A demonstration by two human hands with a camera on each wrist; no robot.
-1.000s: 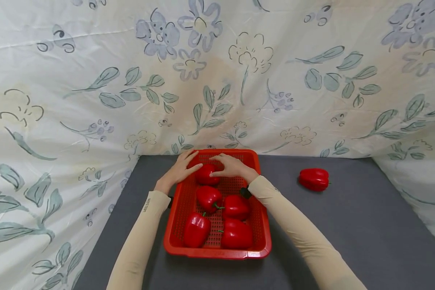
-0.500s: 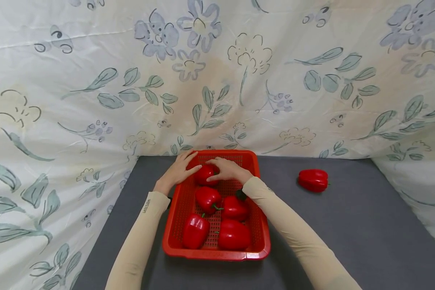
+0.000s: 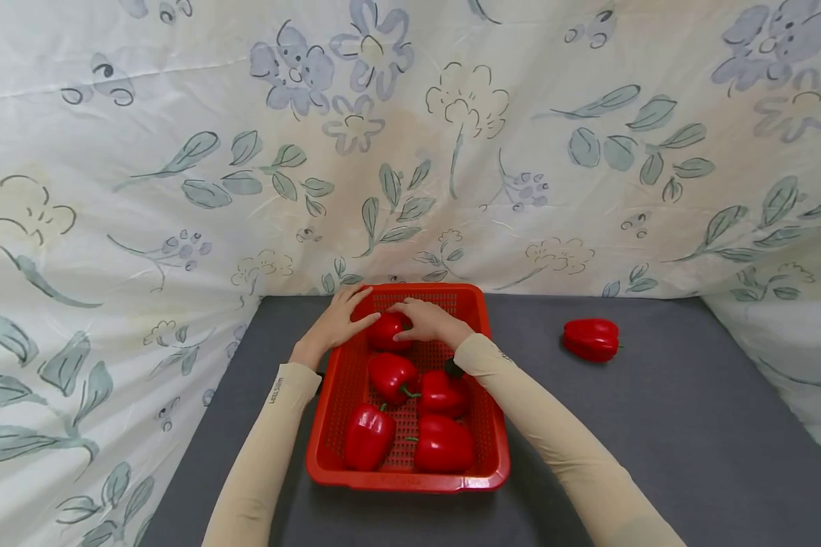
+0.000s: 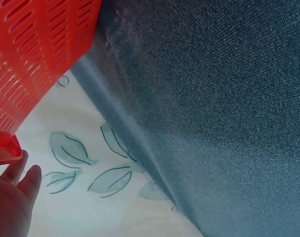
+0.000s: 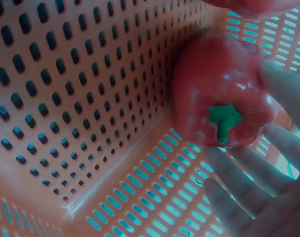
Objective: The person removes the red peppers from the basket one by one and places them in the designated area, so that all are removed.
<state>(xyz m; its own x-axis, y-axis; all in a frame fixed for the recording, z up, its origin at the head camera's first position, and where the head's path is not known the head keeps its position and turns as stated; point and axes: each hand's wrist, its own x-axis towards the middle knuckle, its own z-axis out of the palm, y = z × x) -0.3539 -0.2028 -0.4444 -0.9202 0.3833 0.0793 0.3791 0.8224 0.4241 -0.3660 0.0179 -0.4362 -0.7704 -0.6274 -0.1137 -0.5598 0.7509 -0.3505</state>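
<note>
A red perforated plastic basket point(image 3: 407, 480) holds several red bell peppers with green stems. At its far left corner my left hand point(image 3: 334, 323) holds the rim, thumb over the inside and other fingers outside; two fingertips show under the rim point(image 4: 6, 152) in the left wrist view. Inside the basket's far end, my right hand point(image 3: 429, 319) grips a bell pepper point(image 3: 386, 332). The right wrist view has the thumb on one side of this pepper point(image 5: 214, 84) and fingers on the other, its stem facing the camera. The pepper lies close to the basket wall.
Nearer in the basket lie more bell peppers, one of them point(image 3: 369, 437) at the front left. Another bell pepper point(image 3: 591, 339) lies on the dark grey table point(image 3: 657, 425), right of the basket. A floral curtain point(image 3: 486, 152) hangs behind and along the sides.
My right hand has shifted slightly left and its fingers have come in around the far pepper. The left hand has stayed at the basket rim.
</note>
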